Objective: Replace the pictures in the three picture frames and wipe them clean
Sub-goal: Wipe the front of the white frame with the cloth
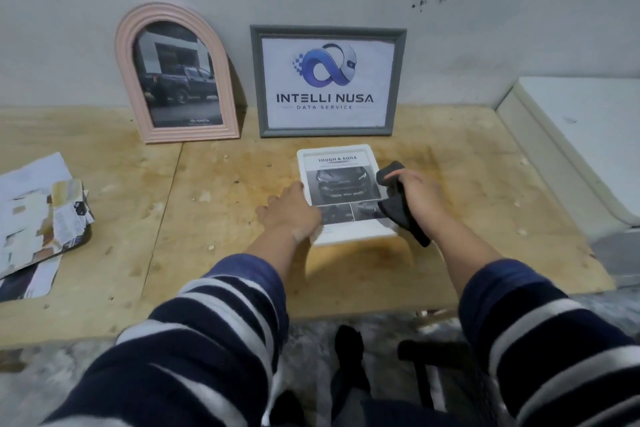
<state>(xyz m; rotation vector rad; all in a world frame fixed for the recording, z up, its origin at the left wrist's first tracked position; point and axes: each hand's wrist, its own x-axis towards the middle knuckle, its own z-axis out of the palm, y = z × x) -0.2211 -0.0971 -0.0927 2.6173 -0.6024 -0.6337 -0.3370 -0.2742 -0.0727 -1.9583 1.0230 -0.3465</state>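
I'm gripping a dark cloth in my right hand, my left hand holding the white rectangular picture frame between them.

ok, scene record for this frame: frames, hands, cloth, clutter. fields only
white frame: flat on wooden table, car brochure page inside
pink arched frame: upright against wall, truck photo
grey frame: upright against wall, logo print
left hand: holds white frame's left edge
right hand: grips dark cloth at frame's right edge
paper scraps: piled at table's left
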